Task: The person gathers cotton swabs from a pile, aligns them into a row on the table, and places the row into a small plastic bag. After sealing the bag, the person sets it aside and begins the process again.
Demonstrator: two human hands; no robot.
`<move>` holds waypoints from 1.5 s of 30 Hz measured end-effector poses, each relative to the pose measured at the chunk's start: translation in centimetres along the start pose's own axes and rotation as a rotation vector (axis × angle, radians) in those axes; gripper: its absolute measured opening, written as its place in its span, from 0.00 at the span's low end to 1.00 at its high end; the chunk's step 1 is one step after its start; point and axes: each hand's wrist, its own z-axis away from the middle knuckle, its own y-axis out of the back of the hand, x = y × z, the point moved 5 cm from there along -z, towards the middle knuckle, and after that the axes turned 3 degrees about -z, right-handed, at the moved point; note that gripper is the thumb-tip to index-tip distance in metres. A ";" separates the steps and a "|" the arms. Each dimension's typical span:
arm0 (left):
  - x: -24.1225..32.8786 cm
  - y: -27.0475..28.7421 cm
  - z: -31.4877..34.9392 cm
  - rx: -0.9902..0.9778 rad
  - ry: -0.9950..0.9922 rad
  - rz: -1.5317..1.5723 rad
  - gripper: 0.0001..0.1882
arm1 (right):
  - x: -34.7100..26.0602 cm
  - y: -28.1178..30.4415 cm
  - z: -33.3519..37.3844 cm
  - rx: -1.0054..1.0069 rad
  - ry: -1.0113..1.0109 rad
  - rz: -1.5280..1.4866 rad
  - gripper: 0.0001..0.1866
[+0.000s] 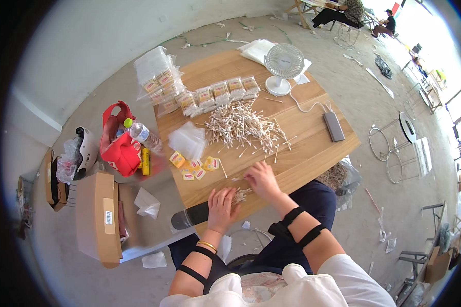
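At the table's near edge my left hand (222, 209) curves palm-down around a small bundle of cotton swabs (242, 194). White tips stick out on its right side. Just beyond them is my right hand (263, 180), fingers bent and pinched together; what they hold is too small to make out. A large loose pile of cotton swabs (243, 125) lies farther back on the wooden table (312, 153). Left of it are clear plastic bags (188, 140) and several small yellow-and-white printed cards (192, 169). A dark cylinder (189, 216) lies beside my left wrist.
Filled swab packets (220, 93) are lined up behind the pile. A white fan (284, 61) and a grey power bank (334, 127) stand at the right. Leftward are a red bag (119, 148), a bottle (142, 134) and a cardboard box (97, 217). Other people sit far off.
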 end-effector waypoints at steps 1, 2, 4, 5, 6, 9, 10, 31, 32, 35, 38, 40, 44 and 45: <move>0.0 0.3 0.4 0.023 0.045 -0.047 0.35 | -1.3 -1.3 -0.3 -0.020 0.080 -0.068 0.06; -0.2 0.5 0.6 0.046 0.088 -0.092 0.41 | -2.3 -2.1 -0.6 -0.018 0.083 -0.071 0.06; -0.5 0.8 0.8 0.039 0.094 -0.106 0.43 | -4.0 -3.1 -1.1 -0.018 0.064 -0.072 0.09; -0.6 0.9 0.8 0.029 0.102 -0.117 0.46 | -4.3 -3.1 -1.8 -0.025 -0.026 -0.048 0.12; -0.6 1.0 0.8 0.031 0.105 -0.117 0.46 | -4.9 -3.2 -2.8 -0.028 -0.023 -0.048 0.12; -0.5 0.6 0.6 -0.035 0.106 -0.109 0.46 | -5.3 -3.5 -4.9 0.073 -0.171 0.130 0.14; -0.6 0.5 0.7 -0.053 0.119 -0.086 0.46 | -5.3 -4.3 -5.3 0.034 -0.184 0.118 0.13; -0.4 1.0 0.1 -0.001 0.150 0.012 0.46 | -1.1 -2.5 -6.1 -0.130 0.036 0.269 0.07; -0.6 1.1 0.4 0.019 0.157 0.016 0.47 | -2.5 -3.2 -4.9 -0.140 0.040 0.263 0.07; -1.0 1.2 0.7 0.035 0.161 0.036 0.48 | -5.2 -4.6 -1.7 -0.278 0.107 0.083 0.09; -0.9 1.3 0.4 0.006 0.162 0.026 0.49 | -3.8 -1.9 0.5 0.020 -0.052 -0.141 0.14; -0.9 1.2 0.4 -0.022 0.159 0.001 0.48 | -2.6 -0.9 1.8 0.175 -0.223 -0.244 0.18; -1.3 0.6 0.7 -0.050 0.152 -0.025 0.49 | -5.6 -3.8 1.5 0.156 -0.161 -0.394 0.17; -1.2 0.4 0.6 -0.053 0.148 -0.028 0.49 | -6.2 -4.5 1.4 0.094 -0.151 -0.465 0.17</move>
